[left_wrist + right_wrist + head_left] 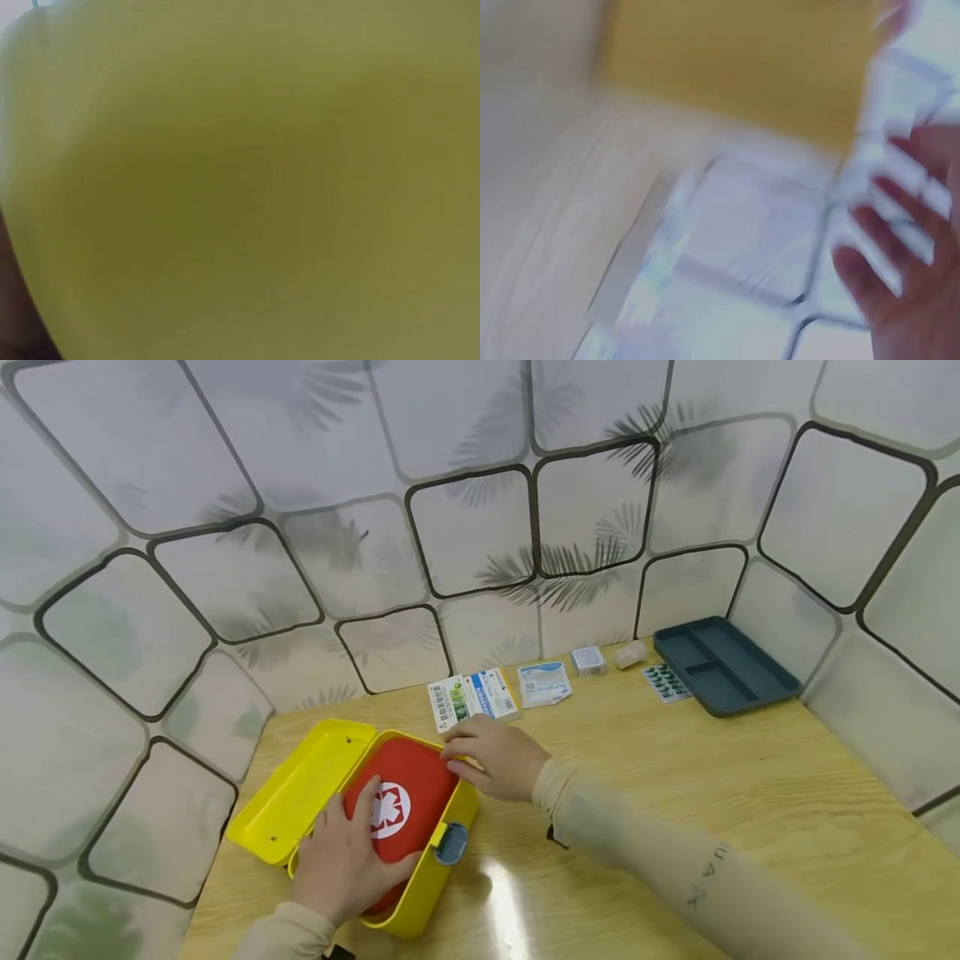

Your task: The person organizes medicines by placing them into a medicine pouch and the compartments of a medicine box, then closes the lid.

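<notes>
A red pouch with a white round emblem sits inside a yellow plastic box. The box's lid is folded back to the left, and a grey-blue latch is on its right side. My left hand rests on the pouch with fingers and thumb spread. Blurred yellow plastic fills the left wrist view. My right hand is at the box's far right corner, its fingers loosely bent and holding nothing. In the right wrist view, those fingers are spread beside the yellow box wall.
Along the back of the wooden table lie medicine boxes, a white packet, a small white box, a pale small item and a blister pack. A dark blue divided tray lies back right. Patterned walls enclose the table.
</notes>
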Available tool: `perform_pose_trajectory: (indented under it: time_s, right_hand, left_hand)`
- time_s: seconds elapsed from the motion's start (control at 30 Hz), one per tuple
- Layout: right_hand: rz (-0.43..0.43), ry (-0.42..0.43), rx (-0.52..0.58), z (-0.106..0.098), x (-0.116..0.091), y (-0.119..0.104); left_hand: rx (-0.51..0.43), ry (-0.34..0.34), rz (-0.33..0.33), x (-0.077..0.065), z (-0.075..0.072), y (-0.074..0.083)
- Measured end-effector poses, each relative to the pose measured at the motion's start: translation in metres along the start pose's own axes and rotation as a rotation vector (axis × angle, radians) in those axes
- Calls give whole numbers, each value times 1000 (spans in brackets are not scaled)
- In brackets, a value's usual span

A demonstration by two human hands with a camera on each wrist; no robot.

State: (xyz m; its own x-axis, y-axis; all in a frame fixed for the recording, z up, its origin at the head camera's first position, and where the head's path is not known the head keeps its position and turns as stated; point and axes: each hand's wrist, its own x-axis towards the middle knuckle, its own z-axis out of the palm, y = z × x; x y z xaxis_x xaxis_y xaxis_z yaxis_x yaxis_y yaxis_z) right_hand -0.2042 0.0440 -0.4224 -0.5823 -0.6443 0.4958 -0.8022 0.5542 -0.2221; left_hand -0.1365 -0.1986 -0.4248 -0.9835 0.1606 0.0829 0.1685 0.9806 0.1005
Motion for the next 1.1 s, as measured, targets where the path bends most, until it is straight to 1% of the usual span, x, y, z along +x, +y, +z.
perform_pose_trajectory:
  time_s: [0.03,0.07,0.1,0.13,0.17,0.2,0.27,0.33,0.37,0.43,0.5,0.57,0.67,0.77,0.83,0.9,0.97,1.03,1.1]
  right_hand:
    - [27,-78,-10,1,0,11]
    - [32,-149,-15,2,-1,21]
    - [27,-207,-16,3,-5,28]
    - [22,-235,-17,3,-9,32]
    - [18,-252,-19,2,-15,34]
    - [12,-251,-25,0,-22,35]
    - [-23,-207,-24,-6,-38,32]
    - [-77,-153,-20,-15,-56,26]
    - [-108,-127,-17,-20,-66,22]
    - [-177,-80,-16,-30,-86,13]
    - [-226,-68,-22,-40,-103,4]
    - [-263,-79,-25,-49,-116,-5]
    - [-287,-127,-4,-59,-127,-15]
    - [-294,-172,34,-64,-133,-17]
    - [-275,-186,56,-66,-136,-15]
    - [-260,-183,58,-66,-140,-10]
    - [-221,-182,62,-66,-142,-5]
    - [-183,-183,75,-66,-143,0]
    - [-156,-188,94,-66,-144,4]
  left_hand:
    - [-6,-4,-1,0,2,0]
    - [-13,-8,1,-1,3,0]
    - [-17,-11,5,-1,5,1]
    - [-18,-13,13,-2,6,2]
    - [-19,-13,23,-2,7,4]
    - [-15,-7,41,-3,8,5]
    - [-13,9,105,-5,8,8]
    - [-15,10,198,-5,8,11]
    - [-22,7,256,-5,9,13]
    - [-43,-6,385,-3,9,17]
    - [-64,-29,514,2,9,23]
    - [-77,-53,633,8,9,31]
    - [-67,-119,776,21,11,45]
    - [-21,-184,882,35,13,63]
    - [40,-192,942,45,16,75]
    - [113,-191,979,54,18,87]
    - [177,-198,992,63,21,96]
    - [230,-223,982,69,23,103]
    - [261,-258,961,73,25,107]
